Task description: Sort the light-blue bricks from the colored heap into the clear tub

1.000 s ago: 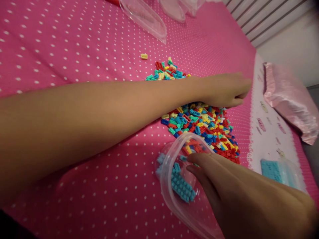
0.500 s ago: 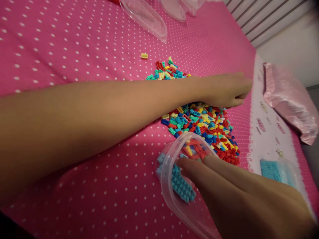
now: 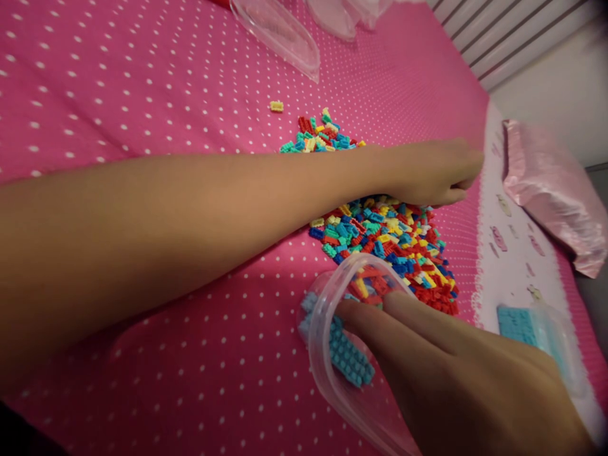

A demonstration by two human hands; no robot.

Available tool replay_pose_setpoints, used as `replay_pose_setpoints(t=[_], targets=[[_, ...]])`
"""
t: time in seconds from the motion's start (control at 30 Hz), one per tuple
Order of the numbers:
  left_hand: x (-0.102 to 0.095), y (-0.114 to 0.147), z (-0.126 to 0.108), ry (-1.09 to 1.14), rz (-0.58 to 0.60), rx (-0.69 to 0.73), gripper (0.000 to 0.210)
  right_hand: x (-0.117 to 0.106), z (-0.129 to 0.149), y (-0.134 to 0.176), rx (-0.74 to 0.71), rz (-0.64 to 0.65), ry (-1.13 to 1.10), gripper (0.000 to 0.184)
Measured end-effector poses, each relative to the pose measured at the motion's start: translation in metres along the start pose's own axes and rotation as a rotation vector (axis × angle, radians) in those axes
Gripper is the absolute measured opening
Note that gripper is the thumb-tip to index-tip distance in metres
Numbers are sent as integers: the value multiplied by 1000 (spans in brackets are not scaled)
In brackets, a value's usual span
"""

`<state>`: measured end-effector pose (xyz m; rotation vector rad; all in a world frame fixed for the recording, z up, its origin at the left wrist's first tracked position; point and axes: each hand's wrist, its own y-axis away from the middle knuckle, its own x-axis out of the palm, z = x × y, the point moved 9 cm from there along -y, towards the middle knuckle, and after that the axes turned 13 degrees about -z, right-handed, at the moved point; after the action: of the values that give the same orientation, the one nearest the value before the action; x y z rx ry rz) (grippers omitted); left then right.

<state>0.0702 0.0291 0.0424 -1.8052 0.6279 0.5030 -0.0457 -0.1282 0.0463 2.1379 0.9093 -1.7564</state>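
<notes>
Left forearm [image 3: 228, 202] spans the toy-brick pile [image 3: 380, 234], cutting near bricks off from far ones. Open lane on the polka-dot sheet [image 3: 213, 354] between forearm and clear plastic container [image 3: 319, 342]. Right hand [image 3: 456, 373] blocks part of the container's mouth; gap remains over the blue brick block [image 3: 350, 358]. Beyond forearm, wide passage, just a loose yellow brick [image 3: 276, 106] lying in it.
</notes>
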Motion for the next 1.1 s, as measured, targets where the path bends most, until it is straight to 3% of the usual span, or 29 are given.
replay_pose_setpoints(t=[0.13,0.33,0.5,0.77,1.1], targets=[[1,-1,1,-58,-7,-12,28,-2,-4,9,-11,-61,0,47],[2,-1,2,-80,-11,-1,26,1,-14,17,-2,-68,-47,23],[2,-2,1,-87,-14,1,27,5,-8,13,-22,-61,3,36],[2,-1,0,-98,-13,16,27,0,-11,13,24,-120,20,41],[1,1,-4,-144,17,26,30,1,-14,25,31,-95,-1,33]])
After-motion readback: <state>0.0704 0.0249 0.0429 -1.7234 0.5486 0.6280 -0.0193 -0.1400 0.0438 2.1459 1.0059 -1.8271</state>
